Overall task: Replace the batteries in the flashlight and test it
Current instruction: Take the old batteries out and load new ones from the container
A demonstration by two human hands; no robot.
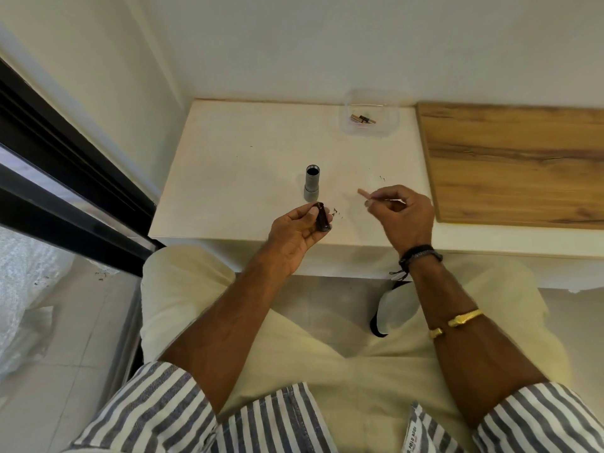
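Note:
A grey flashlight body [311, 183] stands upright on the white table [248, 152] with its open end up. My left hand [295, 235] holds a dark cylindrical battery holder [323, 217] just in front of the flashlight, near the table's front edge. To the right, my right hand [403, 212] pinches a small copper-coloured battery [364, 193], blurred by motion, above the table. A clear plastic container [371, 117] at the back of the table holds a few more batteries [362, 118].
A wooden board [516, 165] lies on the right, touching the white table's edge. Small dark specks dot the table near my hands. A white wall runs behind the table, and a black window frame [65, 178] runs along the left. My lap sits below the table's front edge.

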